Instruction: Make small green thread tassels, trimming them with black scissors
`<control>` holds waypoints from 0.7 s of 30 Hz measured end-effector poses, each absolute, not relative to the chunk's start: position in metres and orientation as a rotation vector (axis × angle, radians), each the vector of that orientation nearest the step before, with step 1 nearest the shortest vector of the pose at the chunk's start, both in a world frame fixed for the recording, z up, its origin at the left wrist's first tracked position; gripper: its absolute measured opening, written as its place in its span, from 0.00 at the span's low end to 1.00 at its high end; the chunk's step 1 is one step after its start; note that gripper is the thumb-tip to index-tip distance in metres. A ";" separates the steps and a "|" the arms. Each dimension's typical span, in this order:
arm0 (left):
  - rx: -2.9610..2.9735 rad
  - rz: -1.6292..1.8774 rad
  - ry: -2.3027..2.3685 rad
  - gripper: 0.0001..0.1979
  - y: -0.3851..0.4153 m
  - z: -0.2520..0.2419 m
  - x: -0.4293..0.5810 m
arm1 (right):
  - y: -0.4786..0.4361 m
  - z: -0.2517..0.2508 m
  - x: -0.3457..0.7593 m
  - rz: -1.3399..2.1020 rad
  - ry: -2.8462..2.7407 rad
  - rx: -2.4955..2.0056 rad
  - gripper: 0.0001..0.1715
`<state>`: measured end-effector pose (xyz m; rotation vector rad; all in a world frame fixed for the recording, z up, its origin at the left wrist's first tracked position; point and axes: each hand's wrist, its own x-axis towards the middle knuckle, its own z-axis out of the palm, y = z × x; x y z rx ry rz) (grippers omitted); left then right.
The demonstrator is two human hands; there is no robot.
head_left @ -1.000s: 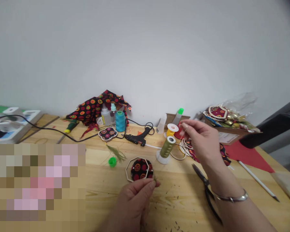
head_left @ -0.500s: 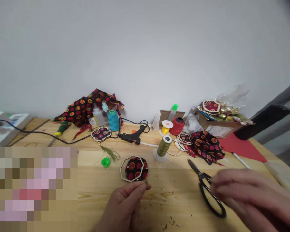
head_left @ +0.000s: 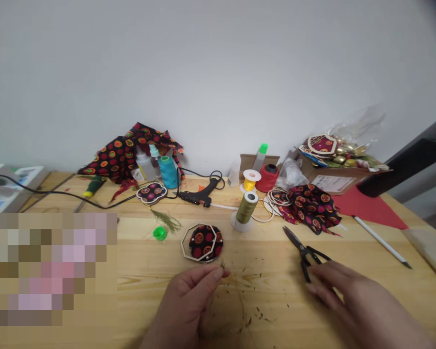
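My left hand [head_left: 198, 295] is closed in a pinch at the front of the table, and a small tuft of olive thread [head_left: 223, 265] sticks up between its fingertips. To the right, my right hand [head_left: 349, 295] has its fingers round the handles of black scissors [head_left: 298, 245]; the blades lie shut and point up and left. Just beyond my left hand is a round, dark patterned fabric piece [head_left: 203, 242], with a pale octagonal frame [head_left: 182, 247] overlapping it. A cone of olive thread [head_left: 246, 209] stands between the frame and the scissors.
Dark thread scraps [head_left: 257, 317] litter the table's front. A glue gun [head_left: 198, 198], blue thread cone [head_left: 168, 172], red thread cone [head_left: 267, 178] and green cap [head_left: 160, 233] lie farther back. A white pencil [head_left: 381, 241] rests at right, before a filled cardboard box [head_left: 334, 183]. A blurred-out patch covers the lower left.
My right hand has come down and left onto the scissors' handles and closed round them. My left hand keeps its pinch. The view has shifted slightly, showing more of the pencil.
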<state>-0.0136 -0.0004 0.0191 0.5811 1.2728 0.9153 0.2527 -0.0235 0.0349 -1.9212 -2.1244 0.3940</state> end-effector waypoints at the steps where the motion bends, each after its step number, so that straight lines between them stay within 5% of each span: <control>1: 0.578 0.922 1.278 0.16 -0.001 0.022 -0.013 | -0.020 0.025 0.260 0.285 -2.064 -2.024 0.14; 8: 0.798 0.893 1.454 0.10 0.001 0.034 -0.018 | -0.021 -0.026 0.288 0.149 -1.998 -2.142 0.23; 14: 0.821 0.857 1.445 0.09 0.001 0.031 -0.015 | -0.022 -0.008 0.277 0.280 -1.871 -2.185 0.22; 19: 0.819 0.854 1.432 0.09 0.000 0.031 -0.010 | -0.043 0.013 0.239 0.998 -1.649 -1.758 0.09; 21: 0.824 0.851 1.422 0.09 0.001 0.031 -0.010 | -0.052 0.013 0.218 1.420 -1.475 -1.535 0.13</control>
